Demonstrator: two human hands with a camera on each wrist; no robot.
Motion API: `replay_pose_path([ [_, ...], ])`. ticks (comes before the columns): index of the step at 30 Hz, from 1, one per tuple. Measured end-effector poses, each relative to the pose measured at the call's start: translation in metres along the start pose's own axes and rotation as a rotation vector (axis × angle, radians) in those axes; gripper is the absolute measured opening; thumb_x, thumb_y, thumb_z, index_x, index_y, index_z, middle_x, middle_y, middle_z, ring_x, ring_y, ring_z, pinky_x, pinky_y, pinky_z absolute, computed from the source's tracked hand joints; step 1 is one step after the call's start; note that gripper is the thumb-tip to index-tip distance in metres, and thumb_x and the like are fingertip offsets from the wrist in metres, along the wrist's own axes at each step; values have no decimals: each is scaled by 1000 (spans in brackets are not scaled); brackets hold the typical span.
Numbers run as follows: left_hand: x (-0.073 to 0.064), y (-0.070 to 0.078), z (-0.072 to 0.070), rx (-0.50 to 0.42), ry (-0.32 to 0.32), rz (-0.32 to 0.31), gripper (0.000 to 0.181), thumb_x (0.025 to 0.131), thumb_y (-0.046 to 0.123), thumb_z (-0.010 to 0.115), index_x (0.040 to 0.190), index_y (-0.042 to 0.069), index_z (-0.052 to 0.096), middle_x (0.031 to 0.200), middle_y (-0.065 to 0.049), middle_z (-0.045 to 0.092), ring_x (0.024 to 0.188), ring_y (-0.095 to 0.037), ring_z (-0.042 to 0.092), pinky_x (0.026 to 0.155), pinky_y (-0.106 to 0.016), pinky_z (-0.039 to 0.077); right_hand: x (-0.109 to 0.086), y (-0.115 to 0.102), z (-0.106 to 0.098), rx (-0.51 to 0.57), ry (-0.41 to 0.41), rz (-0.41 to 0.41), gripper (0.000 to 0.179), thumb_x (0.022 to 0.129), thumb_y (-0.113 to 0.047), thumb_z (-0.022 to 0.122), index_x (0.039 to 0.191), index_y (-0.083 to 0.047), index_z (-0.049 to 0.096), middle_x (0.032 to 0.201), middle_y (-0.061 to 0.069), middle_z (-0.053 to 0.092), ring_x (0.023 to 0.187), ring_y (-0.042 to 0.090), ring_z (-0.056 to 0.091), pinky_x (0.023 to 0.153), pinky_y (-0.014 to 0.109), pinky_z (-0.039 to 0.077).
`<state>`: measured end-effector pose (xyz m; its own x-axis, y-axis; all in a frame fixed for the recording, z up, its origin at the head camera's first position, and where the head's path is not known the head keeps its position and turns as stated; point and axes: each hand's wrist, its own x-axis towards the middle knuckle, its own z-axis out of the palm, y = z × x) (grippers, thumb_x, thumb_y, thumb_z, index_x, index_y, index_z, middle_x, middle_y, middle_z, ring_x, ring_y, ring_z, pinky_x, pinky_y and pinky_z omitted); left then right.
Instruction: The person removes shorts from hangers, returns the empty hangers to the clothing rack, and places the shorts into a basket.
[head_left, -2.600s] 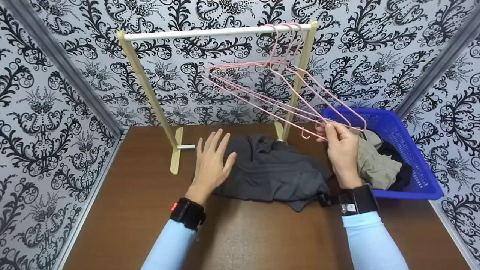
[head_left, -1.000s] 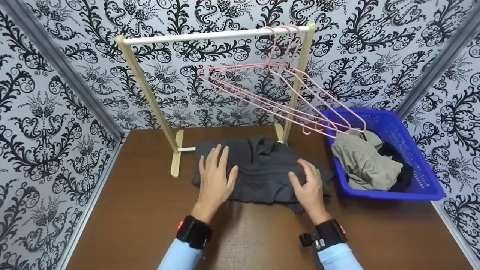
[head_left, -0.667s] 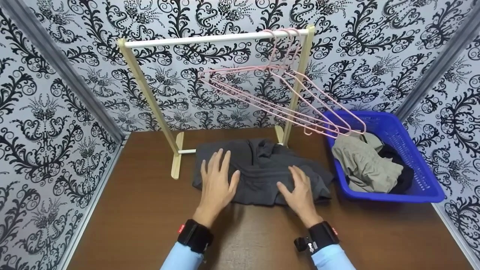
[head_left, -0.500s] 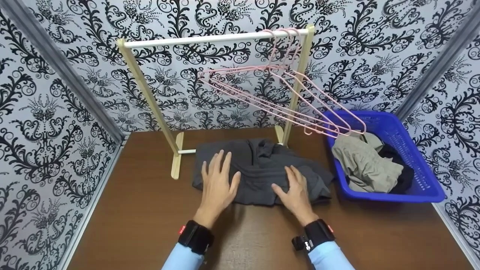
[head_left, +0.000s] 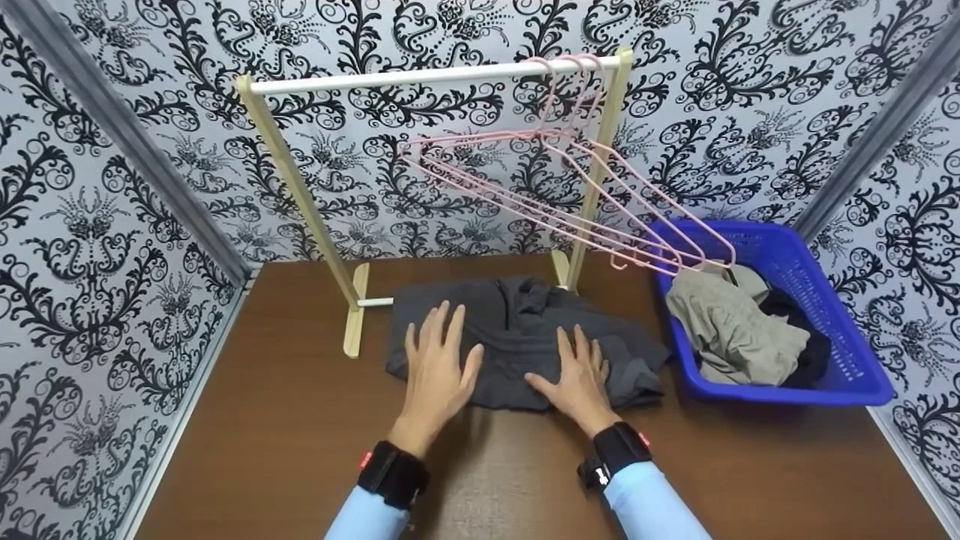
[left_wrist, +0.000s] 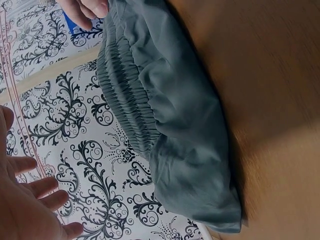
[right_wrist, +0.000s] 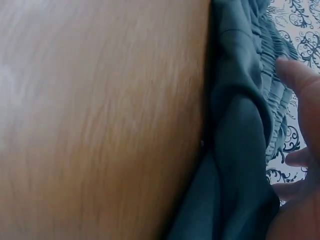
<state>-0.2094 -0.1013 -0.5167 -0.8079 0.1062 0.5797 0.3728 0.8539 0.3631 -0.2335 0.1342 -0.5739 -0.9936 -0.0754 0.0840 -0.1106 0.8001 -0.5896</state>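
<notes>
A dark grey garment with a gathered elastic waistband [left_wrist: 127, 95] lies bunched on the brown table, below the clothes rack. In the head view, my left hand [head_left: 435, 375] is over the left half of the grey garment [head_left: 510, 352], its fingers spread and pointing away from me. The left wrist view shows a gap between that hand [left_wrist: 30, 200] and the cloth. My right hand [head_left: 577, 379] is over the garment's right half, fingers loosely bent, with nothing gripped. In the right wrist view its thumb [right_wrist: 295, 75] is beside the waistband; whether it touches is unclear.
A wooden rack with a white rail [head_left: 435, 77] stands behind the garment. Pink hangers [head_left: 600, 169] hang at its right end, reaching over a blue basket [head_left: 780, 394]. A beige garment [head_left: 739, 326] and black cloth [head_left: 814, 349] lie in the basket.
My right hand has let go of the pink hangers and moved down and left over the grey garment. The garment's front corner no longer sticks out. My left hand has barely shifted.
</notes>
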Motion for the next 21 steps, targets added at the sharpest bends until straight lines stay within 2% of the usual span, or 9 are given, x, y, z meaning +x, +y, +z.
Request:
replay_pose_path([
  [9, 0, 1, 2, 8, -24, -4, 60, 101, 31, 61, 153, 4, 48, 156, -23, 45, 143, -43, 42, 115, -71, 22, 7, 3, 0, -55, -81, 24, 110, 84, -58, 79, 166, -12, 22, 170, 26, 7, 148, 65, 8, 110, 82, 16],
  [17, -4, 2, 1, -1, -55, -25, 61, 102, 32, 61, 155, 6, 46, 157, -23, 43, 144, -42, 40, 116, -71, 21, 13, -1, 8, -110, -147, 76, 116, 82, -65, 76, 167, -16, 15, 171, 24, -1, 146, 68, -1, 111, 83, 6],
  [21, -4, 0, -1, -2, -48, -30, 61, 101, 32, 61, 154, 6, 46, 157, -22, 43, 144, -41, 40, 116, -71, 21, 17, -4, 10, -155, -170, 92, 119, 81, -65, 78, 167, -17, 13, 171, 25, 0, 145, 69, 0, 110, 83, 6],
])
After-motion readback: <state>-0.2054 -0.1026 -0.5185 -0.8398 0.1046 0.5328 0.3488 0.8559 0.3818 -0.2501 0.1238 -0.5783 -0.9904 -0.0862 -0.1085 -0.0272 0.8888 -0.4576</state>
